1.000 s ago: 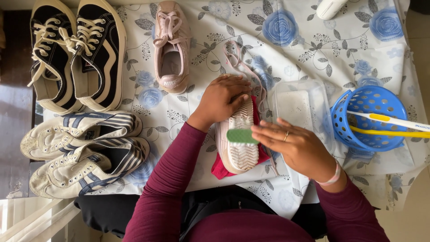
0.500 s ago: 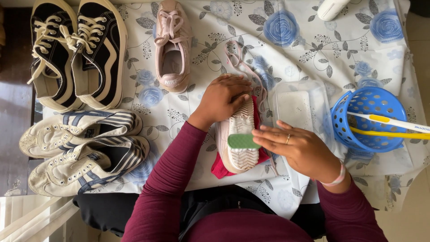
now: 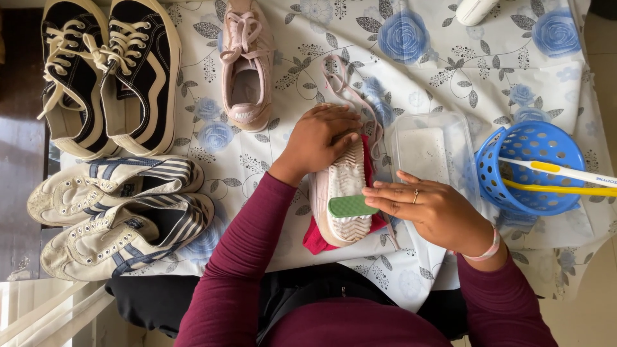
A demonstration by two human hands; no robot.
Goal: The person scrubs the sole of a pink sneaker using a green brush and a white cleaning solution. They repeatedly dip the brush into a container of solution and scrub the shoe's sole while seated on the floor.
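Bare floral cloth on the counter (image 3: 450,71) lies open far ahead of my right grip (image 3: 432,207). To its right the clear tray (image 3: 429,151) and blue basket (image 3: 530,168) crowd in. Left of my left grip (image 3: 319,138) the pink shoe (image 3: 246,61), black sneakers (image 3: 106,77) and striped white sneakers (image 3: 119,212) fill the cloth, leaving only a narrow lane.
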